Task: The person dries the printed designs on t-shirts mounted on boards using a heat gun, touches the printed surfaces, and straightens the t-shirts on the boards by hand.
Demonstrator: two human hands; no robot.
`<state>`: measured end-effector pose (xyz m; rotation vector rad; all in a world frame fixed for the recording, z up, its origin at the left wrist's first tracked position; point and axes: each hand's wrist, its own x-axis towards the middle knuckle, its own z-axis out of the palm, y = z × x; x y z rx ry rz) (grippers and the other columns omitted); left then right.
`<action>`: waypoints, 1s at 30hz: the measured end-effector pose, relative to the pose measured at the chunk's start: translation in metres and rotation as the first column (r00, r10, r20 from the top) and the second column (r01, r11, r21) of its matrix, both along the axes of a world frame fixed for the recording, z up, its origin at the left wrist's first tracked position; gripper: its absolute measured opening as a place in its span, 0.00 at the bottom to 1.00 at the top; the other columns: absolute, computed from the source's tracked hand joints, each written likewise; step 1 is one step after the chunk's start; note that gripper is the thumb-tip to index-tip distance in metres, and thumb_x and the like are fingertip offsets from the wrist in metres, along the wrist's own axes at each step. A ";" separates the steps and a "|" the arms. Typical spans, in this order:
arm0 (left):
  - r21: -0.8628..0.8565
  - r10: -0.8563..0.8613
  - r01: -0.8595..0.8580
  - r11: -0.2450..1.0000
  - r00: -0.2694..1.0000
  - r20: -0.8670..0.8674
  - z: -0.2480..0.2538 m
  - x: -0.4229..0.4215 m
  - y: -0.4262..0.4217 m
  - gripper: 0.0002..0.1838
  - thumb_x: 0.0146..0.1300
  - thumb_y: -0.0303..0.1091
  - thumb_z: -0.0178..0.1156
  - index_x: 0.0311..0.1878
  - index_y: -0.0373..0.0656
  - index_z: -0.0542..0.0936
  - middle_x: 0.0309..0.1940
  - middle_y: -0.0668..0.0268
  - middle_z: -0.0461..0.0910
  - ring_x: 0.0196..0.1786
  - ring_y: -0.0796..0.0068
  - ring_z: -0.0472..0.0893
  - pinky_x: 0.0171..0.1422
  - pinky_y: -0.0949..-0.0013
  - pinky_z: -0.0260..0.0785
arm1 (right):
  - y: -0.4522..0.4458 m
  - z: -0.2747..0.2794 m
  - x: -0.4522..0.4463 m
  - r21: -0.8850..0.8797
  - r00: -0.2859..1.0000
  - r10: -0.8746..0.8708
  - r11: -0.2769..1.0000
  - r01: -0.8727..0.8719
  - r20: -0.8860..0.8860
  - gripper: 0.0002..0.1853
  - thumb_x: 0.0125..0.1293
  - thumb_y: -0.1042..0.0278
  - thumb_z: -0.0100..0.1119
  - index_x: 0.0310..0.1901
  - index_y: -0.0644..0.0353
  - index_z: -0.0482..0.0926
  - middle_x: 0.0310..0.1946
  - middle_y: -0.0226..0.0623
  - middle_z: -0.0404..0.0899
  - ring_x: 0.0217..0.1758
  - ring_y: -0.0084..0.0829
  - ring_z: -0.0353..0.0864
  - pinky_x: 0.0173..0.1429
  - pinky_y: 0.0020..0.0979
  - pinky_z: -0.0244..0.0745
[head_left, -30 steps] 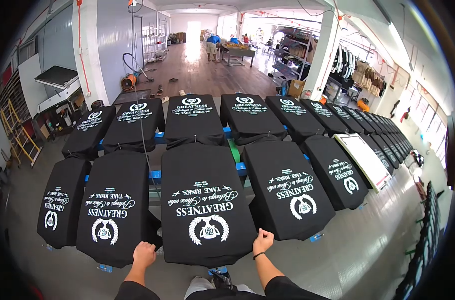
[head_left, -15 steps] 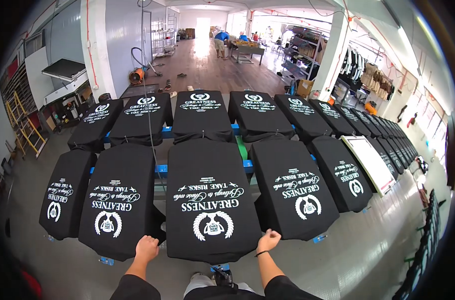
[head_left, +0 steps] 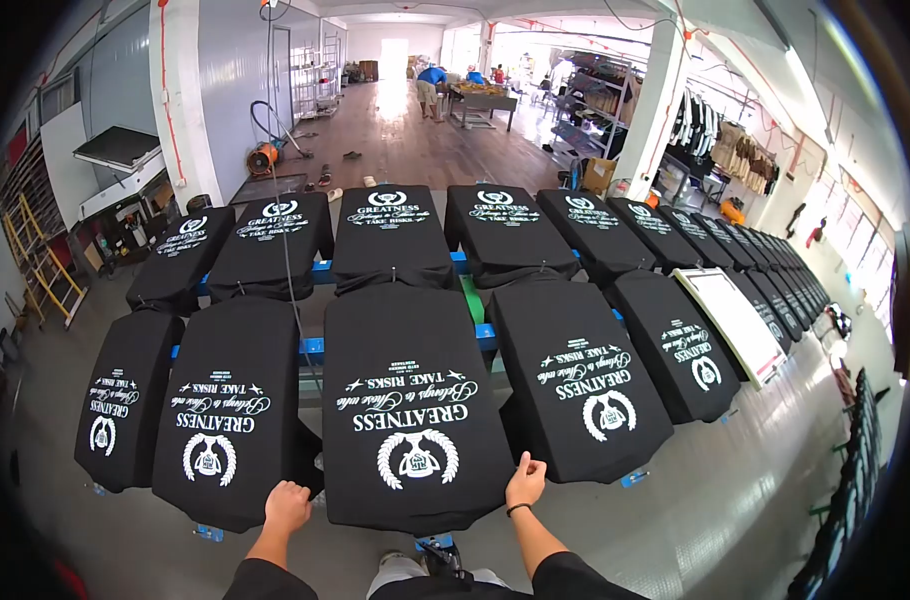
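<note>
A black T-shirt (head_left: pixel 415 340) with white "GREATNESS" lettering and a wreath emblem lies stretched over a flat board directly before me. My right hand (head_left: pixel 525 482) is closed at its lower right edge, thumb pointing up, with the fingertips partly hidden. My left hand (head_left: pixel 288 507) has its fingers curled down over black cloth at the near right corner of the neighbouring printed T-shirt (head_left: pixel 230 340), close to the gap between the two boards. The printing on both shirts appears upside down from here.
Two rows of boards carry more black printed shirts, such as the one on the right (head_left: pixel 585 340). A white-faced framed screen (head_left: pixel 730 325) leans among them. A cable (head_left: pixel 287 200) hangs in front. Farther back, a person in blue (head_left: pixel 431 85) bends beside a table (head_left: pixel 485 103).
The view has shifted slightly, moving the boards a little left. My right hand has turned so the thumb points upward. My left hand stays near the same corner, curled.
</note>
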<state>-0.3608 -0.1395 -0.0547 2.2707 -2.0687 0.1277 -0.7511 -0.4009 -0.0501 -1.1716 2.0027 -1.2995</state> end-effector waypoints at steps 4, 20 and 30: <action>-0.003 -0.002 0.002 1.000 1.000 0.005 0.004 -0.001 -0.002 0.07 0.50 0.35 0.65 0.25 0.47 0.77 0.26 0.64 0.80 0.38 0.64 0.79 0.49 0.62 0.69 | -0.003 -0.007 -0.006 0.114 0.990 0.095 0.990 -0.083 -0.108 0.22 0.73 0.49 0.55 0.32 0.64 0.78 0.29 0.42 0.83 0.32 0.40 0.82 0.41 0.39 0.74; 0.007 0.002 -0.002 1.000 1.000 0.005 0.010 -0.004 -0.001 0.06 0.52 0.35 0.65 0.27 0.47 0.78 0.26 0.65 0.80 0.38 0.66 0.79 0.49 0.63 0.69 | -0.001 -0.009 -0.007 -0.021 0.990 0.135 0.991 -0.136 -0.029 0.17 0.66 0.61 0.67 0.30 0.61 0.70 0.23 0.35 0.73 0.27 0.33 0.72 0.38 0.37 0.71; -0.022 0.004 -0.004 1.000 0.999 -0.038 0.012 -0.004 -0.003 0.08 0.49 0.34 0.67 0.27 0.46 0.76 0.27 0.63 0.79 0.39 0.62 0.78 0.50 0.61 0.69 | -0.006 -0.021 -0.009 -0.052 0.989 0.120 0.991 -0.124 -0.089 0.19 0.68 0.56 0.64 0.29 0.60 0.70 0.22 0.36 0.74 0.26 0.37 0.73 0.37 0.40 0.72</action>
